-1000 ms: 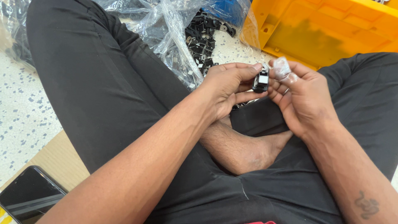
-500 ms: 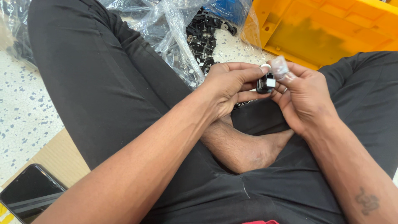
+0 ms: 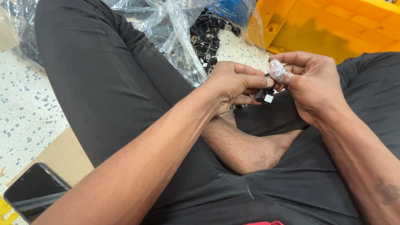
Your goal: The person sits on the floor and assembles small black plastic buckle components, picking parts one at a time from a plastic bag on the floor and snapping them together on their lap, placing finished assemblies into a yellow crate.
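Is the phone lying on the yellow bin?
No, the phone lies on cardboard at lower left, far from the yellow bin at upper right.

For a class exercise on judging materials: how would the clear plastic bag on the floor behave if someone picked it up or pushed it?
The clear plastic bag looks thin and crumpled, so it would probably flop and crinkle rather than hold shape. The small black parts piled at it would likely weigh it down and spill or shift. Its glossy film may feel slippery.

Small-parts assembly workshop, worked from the floor

A speckled terrazzo floor (image 3: 25,104) fills the left of the frame; a clear plastic bag (image 3: 175,29) spilling small black parts (image 3: 208,37) lies at top centre, a yellow plastic bin (image 3: 329,29) at upper right, and flattened cardboard (image 3: 62,156) at lower left.
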